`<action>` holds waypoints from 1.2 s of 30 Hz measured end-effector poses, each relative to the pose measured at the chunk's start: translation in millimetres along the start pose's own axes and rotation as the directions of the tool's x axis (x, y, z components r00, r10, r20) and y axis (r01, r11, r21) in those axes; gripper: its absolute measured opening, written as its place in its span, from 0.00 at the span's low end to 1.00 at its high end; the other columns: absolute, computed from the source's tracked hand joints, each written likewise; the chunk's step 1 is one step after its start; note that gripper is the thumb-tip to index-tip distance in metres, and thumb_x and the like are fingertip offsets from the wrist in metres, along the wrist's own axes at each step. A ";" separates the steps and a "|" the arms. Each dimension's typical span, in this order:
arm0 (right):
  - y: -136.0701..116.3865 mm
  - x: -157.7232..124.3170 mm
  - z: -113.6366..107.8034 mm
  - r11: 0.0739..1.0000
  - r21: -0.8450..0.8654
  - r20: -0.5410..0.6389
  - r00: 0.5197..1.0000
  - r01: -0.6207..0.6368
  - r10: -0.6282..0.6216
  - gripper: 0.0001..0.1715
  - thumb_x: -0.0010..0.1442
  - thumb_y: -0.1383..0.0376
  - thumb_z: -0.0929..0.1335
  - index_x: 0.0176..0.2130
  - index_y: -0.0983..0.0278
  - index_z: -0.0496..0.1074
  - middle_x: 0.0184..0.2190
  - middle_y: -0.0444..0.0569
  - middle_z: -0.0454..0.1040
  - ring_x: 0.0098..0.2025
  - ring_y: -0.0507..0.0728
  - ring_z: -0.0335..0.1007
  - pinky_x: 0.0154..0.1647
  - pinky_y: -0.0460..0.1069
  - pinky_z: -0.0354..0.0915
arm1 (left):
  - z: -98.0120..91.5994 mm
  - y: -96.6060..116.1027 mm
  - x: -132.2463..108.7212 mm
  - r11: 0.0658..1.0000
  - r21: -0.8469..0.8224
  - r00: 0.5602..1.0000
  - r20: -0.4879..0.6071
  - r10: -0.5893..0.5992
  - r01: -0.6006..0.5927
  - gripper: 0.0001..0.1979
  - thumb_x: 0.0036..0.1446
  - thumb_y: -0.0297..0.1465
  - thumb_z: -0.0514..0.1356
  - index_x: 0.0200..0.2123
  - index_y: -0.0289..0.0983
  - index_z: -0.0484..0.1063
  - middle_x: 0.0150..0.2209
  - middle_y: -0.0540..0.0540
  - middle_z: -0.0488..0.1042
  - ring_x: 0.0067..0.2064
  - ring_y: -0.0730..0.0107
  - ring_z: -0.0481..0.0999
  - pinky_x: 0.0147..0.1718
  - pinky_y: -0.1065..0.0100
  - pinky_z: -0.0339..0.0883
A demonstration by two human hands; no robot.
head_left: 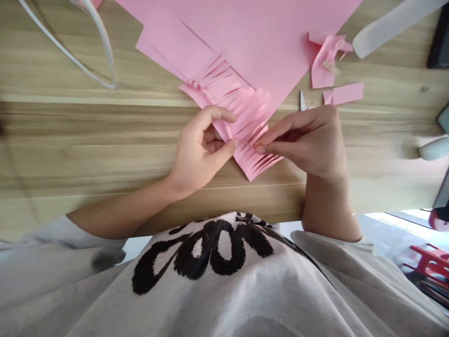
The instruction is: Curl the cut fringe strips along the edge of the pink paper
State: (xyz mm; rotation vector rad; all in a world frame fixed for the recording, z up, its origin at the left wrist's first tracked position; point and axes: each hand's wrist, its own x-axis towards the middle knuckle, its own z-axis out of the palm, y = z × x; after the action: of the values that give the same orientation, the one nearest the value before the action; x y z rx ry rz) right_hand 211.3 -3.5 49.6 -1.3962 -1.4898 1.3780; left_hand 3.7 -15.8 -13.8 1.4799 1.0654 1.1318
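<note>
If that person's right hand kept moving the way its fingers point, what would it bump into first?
The right hand would first meet the cut strips of pink paper at its fingertips. The left hand lies just beyond, though depth is hard to judge.

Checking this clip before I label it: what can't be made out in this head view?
Head view only:
The metal blade: the rest is hidden behind the right hand, so its tool is unclear.
The pink paper fringe: the left hand and right-hand fingers hide the gripped strips.
The dark object: cut off by the right edge.
The red furniture: blurred and cut off by the right edge.
</note>
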 end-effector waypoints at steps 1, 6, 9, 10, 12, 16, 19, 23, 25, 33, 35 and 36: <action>0.8 0.1 0.8 1.000 0.003 -0.006 1.000 0.010 -0.010 0.14 0.44 0.78 0.80 0.26 0.60 0.81 0.25 0.46 0.82 0.27 0.56 0.77 0.27 0.52 0.72 | 0.0 -0.2 0.0 1.000 -0.002 1.000 0.003 0.004 -0.004 0.18 0.59 0.39 0.68 0.49 0.40 0.71 0.47 0.44 0.76 0.37 0.72 0.77 0.30 0.71 0.76; 5.7 0.0 2.7 0.999 0.014 -0.022 0.999 0.045 -0.045 0.15 0.44 0.77 0.80 0.26 0.59 0.81 0.27 0.44 0.83 0.30 0.57 0.79 0.30 0.52 0.75 | -0.1 -0.6 -0.1 1.000 0.012 1.000 0.012 -0.005 0.005 0.18 0.59 0.40 0.68 0.49 0.40 0.71 0.47 0.44 0.76 0.40 0.69 0.78 0.33 0.69 0.77; 6.1 0.1 1.4 0.999 -0.003 -0.020 0.998 0.052 -0.052 0.14 0.44 0.75 0.81 0.28 0.57 0.83 0.28 0.44 0.84 0.31 0.57 0.80 0.32 0.52 0.76 | 0.1 -1.4 -0.3 1.000 -0.008 1.000 0.010 0.003 -0.003 0.18 0.59 0.39 0.68 0.49 0.40 0.71 0.48 0.44 0.75 0.39 0.70 0.78 0.32 0.70 0.76; 5.7 0.1 0.8 0.999 -0.010 -0.016 0.999 0.048 -0.048 0.14 0.45 0.75 0.81 0.29 0.57 0.83 0.29 0.44 0.84 0.32 0.57 0.80 0.33 0.52 0.77 | 0.1 -1.5 -0.4 1.000 -0.013 1.000 0.011 0.001 -0.001 0.18 0.59 0.39 0.68 0.49 0.40 0.71 0.48 0.44 0.75 0.39 0.71 0.78 0.32 0.70 0.76; 4.5 0.3 0.1 0.999 -0.020 -0.001 0.999 0.035 -0.035 0.13 0.47 0.75 0.80 0.30 0.57 0.84 0.30 0.45 0.85 0.34 0.57 0.82 0.35 0.52 0.79 | 0.1 -1.5 -0.6 1.000 -0.014 1.000 0.013 -0.008 0.008 0.18 0.59 0.39 0.68 0.49 0.40 0.71 0.48 0.45 0.75 0.38 0.71 0.78 0.32 0.70 0.76; 3.1 0.8 0.3 1.000 0.013 0.034 0.999 0.024 -0.025 0.11 0.50 0.74 0.78 0.32 0.58 0.84 0.33 0.45 0.85 0.37 0.56 0.83 0.40 0.51 0.80 | 0.0 0.3 -0.4 0.999 -0.023 0.999 0.019 -0.025 0.026 0.17 0.59 0.36 0.68 0.49 0.39 0.71 0.48 0.45 0.76 0.40 0.71 0.79 0.32 0.71 0.77; 4.2 1.1 0.5 0.998 0.059 0.049 0.998 0.024 -0.026 0.10 0.50 0.74 0.78 0.30 0.58 0.84 0.35 0.44 0.86 0.38 0.56 0.83 0.42 0.50 0.80 | -0.1 1.4 0.0 1.000 -0.023 1.000 0.013 -0.019 0.019 0.16 0.59 0.35 0.67 0.48 0.39 0.71 0.47 0.45 0.76 0.41 0.71 0.79 0.32 0.72 0.77; 6.7 1.3 1.0 0.998 0.066 0.086 0.996 0.018 -0.024 0.10 0.50 0.75 0.77 0.29 0.59 0.82 0.35 0.43 0.85 0.39 0.55 0.83 0.43 0.50 0.80 | -0.6 1.1 0.3 1.000 -0.008 1.000 0.020 0.010 -0.010 0.16 0.60 0.36 0.67 0.48 0.40 0.70 0.48 0.45 0.76 0.42 0.69 0.79 0.34 0.70 0.78; 7.5 1.2 1.4 0.998 0.062 0.101 0.994 0.027 -0.033 0.11 0.51 0.75 0.76 0.29 0.59 0.82 0.35 0.43 0.85 0.40 0.55 0.83 0.44 0.49 0.79 | -0.9 0.8 0.3 1.000 0.008 1.000 0.025 0.009 -0.010 0.16 0.60 0.36 0.67 0.49 0.40 0.70 0.48 0.45 0.76 0.43 0.69 0.79 0.35 0.69 0.78; 6.5 1.2 2.0 0.997 0.018 -0.009 0.997 0.072 -0.072 0.14 0.49 0.77 0.77 0.29 0.58 0.82 0.29 0.43 0.83 0.34 0.55 0.81 0.37 0.51 0.78 | -0.8 -1.7 -0.3 1.000 0.026 1.000 0.022 -0.001 0.001 0.17 0.59 0.38 0.67 0.49 0.41 0.71 0.47 0.45 0.75 0.39 0.72 0.78 0.31 0.72 0.77; 5.2 1.1 1.7 0.997 0.027 -0.023 0.997 0.072 -0.071 0.14 0.49 0.78 0.77 0.29 0.58 0.83 0.29 0.44 0.83 0.34 0.55 0.80 0.36 0.51 0.77 | -1.0 -2.3 -0.4 0.999 0.033 1.000 0.026 -0.002 0.001 0.18 0.59 0.39 0.67 0.50 0.41 0.70 0.48 0.46 0.75 0.39 0.71 0.78 0.31 0.71 0.76; 4.5 1.0 1.3 0.997 0.029 -0.022 0.998 0.065 -0.064 0.14 0.49 0.78 0.77 0.29 0.58 0.83 0.29 0.44 0.83 0.33 0.54 0.80 0.35 0.50 0.77 | -1.2 -2.3 -0.5 0.999 0.035 1.000 0.028 -0.003 0.002 0.18 0.60 0.39 0.67 0.50 0.41 0.70 0.47 0.45 0.75 0.40 0.71 0.78 0.32 0.71 0.77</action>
State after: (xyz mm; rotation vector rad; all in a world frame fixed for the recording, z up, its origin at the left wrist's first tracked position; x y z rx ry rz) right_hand 211.1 -3.5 44.8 -1.3288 -1.4817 1.3363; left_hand 2.2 -15.7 -16.0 1.5173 1.0724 1.0929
